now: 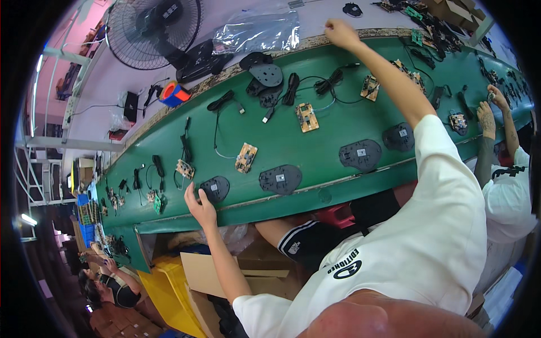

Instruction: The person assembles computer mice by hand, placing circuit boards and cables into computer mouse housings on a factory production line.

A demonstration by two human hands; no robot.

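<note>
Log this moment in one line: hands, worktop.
left hand: open, by black shell; right hand: at far ledge, grip unclear; green worktop: circuit boards, cables

Black lettering [342,263] — white shirt [417,231], small white print [294,247] — black shorts [316,243]

Matt plastic shells [360,157], smooth green belt [315,149], glossy plastic bag [256,35]

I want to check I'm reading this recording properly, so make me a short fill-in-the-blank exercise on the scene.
The conveyor belt is coloured ____.
The person's hand beside a dark mouse base is the ____ one.
Of the belt's near and far edges, the other hand is closer to the ____ one.
The round-caged appliance beyond the belt is an electric ____.

Missing words: green; left; far; fan.
</note>
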